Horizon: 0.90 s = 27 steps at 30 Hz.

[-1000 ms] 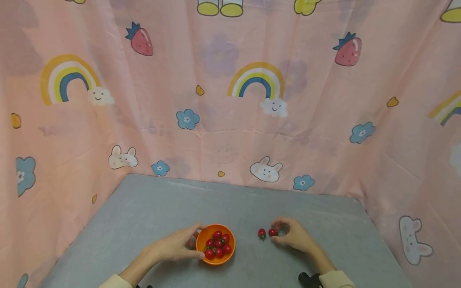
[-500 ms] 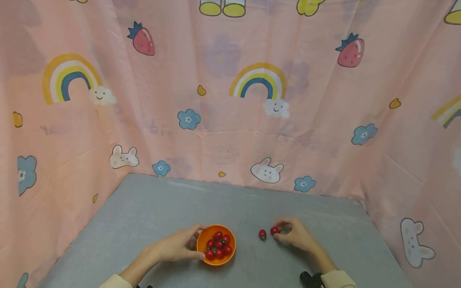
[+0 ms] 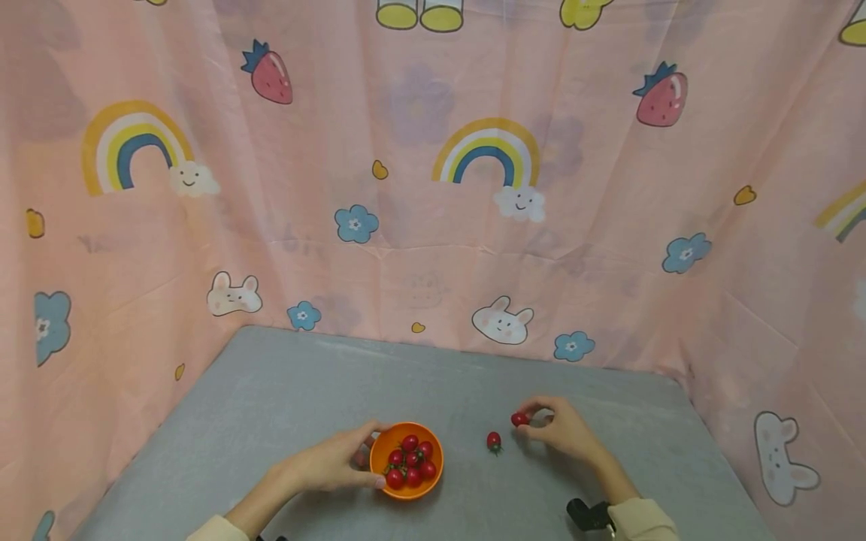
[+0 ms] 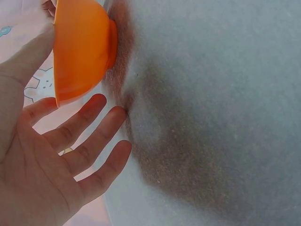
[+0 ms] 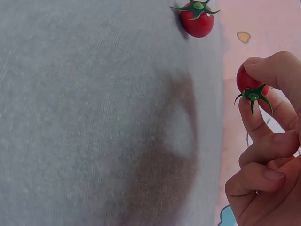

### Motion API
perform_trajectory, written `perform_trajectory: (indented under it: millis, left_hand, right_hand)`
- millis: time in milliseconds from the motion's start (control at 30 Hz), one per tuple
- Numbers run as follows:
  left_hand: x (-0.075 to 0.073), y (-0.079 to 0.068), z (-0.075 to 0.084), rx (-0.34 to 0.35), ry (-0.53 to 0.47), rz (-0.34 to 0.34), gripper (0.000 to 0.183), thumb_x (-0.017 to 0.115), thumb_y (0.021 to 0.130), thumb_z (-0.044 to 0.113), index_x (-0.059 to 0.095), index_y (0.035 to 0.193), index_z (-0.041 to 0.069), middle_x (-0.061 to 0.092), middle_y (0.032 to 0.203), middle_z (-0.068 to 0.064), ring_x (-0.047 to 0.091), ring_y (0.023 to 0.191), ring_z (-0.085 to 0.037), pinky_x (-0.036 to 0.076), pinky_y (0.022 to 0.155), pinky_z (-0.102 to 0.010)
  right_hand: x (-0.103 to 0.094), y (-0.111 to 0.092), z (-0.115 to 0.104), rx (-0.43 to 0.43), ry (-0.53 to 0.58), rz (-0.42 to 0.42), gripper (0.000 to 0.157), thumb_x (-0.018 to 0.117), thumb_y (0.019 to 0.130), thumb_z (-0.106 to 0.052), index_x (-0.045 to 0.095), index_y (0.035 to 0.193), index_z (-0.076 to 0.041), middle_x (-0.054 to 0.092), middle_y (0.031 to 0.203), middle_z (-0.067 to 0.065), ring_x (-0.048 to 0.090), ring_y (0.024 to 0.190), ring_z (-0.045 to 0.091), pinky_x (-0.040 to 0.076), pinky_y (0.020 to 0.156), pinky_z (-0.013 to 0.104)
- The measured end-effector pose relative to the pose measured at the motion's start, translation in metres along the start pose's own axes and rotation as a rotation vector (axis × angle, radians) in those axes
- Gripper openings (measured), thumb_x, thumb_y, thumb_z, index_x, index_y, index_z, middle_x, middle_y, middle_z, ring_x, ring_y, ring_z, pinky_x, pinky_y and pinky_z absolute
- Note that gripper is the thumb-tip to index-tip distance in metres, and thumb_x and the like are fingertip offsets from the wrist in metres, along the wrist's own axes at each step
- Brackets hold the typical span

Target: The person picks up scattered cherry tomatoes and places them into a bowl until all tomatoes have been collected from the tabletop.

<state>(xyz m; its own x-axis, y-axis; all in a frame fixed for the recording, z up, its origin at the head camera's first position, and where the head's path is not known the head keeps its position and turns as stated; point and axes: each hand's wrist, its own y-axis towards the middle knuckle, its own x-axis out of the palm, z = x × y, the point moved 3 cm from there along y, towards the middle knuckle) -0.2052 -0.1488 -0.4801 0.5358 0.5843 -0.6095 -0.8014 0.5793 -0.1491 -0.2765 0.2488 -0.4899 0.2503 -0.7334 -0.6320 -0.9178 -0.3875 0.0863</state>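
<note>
An orange bowl [image 3: 438, 460] with several red cherry tomatoes [image 3: 413, 457] inside stands on the grey table. My left hand [image 3: 333, 460] holds it from the left side, thumb at the near rim and index finger at the far rim. In the left wrist view the other fingers [image 4: 101, 176] spread below the bowl's wall [image 4: 82, 47]. Between thumb and fingers, my right hand [image 3: 564, 432] pinches one cherry tomato [image 5: 247, 80], raised above the table, its green stem leaves showing. A second cherry tomato [image 5: 197, 23] lies on the table, left of that hand in the head view.
The grey table [image 3: 325, 383] reaches back to a pink printed curtain [image 3: 406, 270], which also hangs along both sides. A black device [image 3: 587, 515] sits at the right wrist, by the cream sleeve [image 3: 639, 518].
My right hand has lifted its cherry tomato off the table, moving slightly away and to the right of the other one. The left hand stays at the bowl.
</note>
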Motion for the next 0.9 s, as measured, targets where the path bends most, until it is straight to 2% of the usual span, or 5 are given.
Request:
perform_trajectory:
  millis: [100, 300, 400, 700, 900]
  left_hand:
    - [0.000, 0.000, 0.000, -0.002, -0.003, -0.001, 0.071, 0.081, 0.089, 0.037, 0.046, 0.146, 0.015, 0.062, 0.121, -0.001, 0.062, 0.093, -0.014, 0.053, 0.080, -0.032]
    - [-0.001, 0.001, 0.001, -0.003, -0.010, -0.002, 0.070, 0.081, 0.089, 0.035, 0.046, 0.147, 0.015, 0.062, 0.121, -0.002, 0.062, 0.092, -0.014, 0.053, 0.080, -0.032]
    - [-0.001, 0.001, 0.000, -0.005, 0.001, 0.000, 0.070, 0.081, 0.089, 0.036, 0.046, 0.146, 0.016, 0.062, 0.121, -0.002, 0.062, 0.092, -0.013, 0.053, 0.079, -0.032]
    - [-0.001, 0.001, 0.000, -0.015, 0.013, 0.003, 0.071, 0.082, 0.088, 0.037, 0.047, 0.146, 0.017, 0.062, 0.120, 0.000, 0.061, 0.092, -0.013, 0.053, 0.080, -0.033]
    - [-0.001, 0.001, 0.001, -0.003, 0.006, 0.010, 0.071, 0.082, 0.088, 0.037, 0.047, 0.146, 0.016, 0.060, 0.128, -0.005, 0.061, 0.094, -0.012, 0.053, 0.084, -0.035]
  right_hand:
    - [0.000, 0.000, -0.003, -0.010, 0.007, -0.001, 0.020, 0.083, 0.086, -0.017, 0.073, 0.102, -0.010, 0.067, 0.095, 0.000, 0.058, 0.091, 0.024, 0.047, 0.069, 0.028]
    - [0.003, 0.001, -0.012, -0.017, 0.031, -0.007, 0.021, 0.082, 0.088, -0.016, 0.073, 0.105, -0.008, 0.067, 0.098, 0.004, 0.049, 0.064, 0.015, 0.039, 0.055, 0.025]
    - [0.006, 0.004, -0.017, -0.024, 0.037, -0.003, 0.020, 0.082, 0.088, -0.014, 0.073, 0.105, -0.009, 0.067, 0.098, 0.004, 0.042, 0.055, 0.012, 0.036, 0.051, 0.024]
    - [0.017, 0.014, -0.028, -0.038, 0.062, -0.036, 0.020, 0.082, 0.088, -0.017, 0.073, 0.105, -0.010, 0.067, 0.098, 0.003, 0.040, 0.054, 0.011, 0.035, 0.050, 0.024]
    - [0.028, 0.019, -0.037, -0.062, 0.073, -0.078, 0.020, 0.081, 0.089, -0.018, 0.073, 0.107, -0.013, 0.067, 0.099, 0.002, 0.042, 0.055, 0.012, 0.037, 0.051, 0.024]
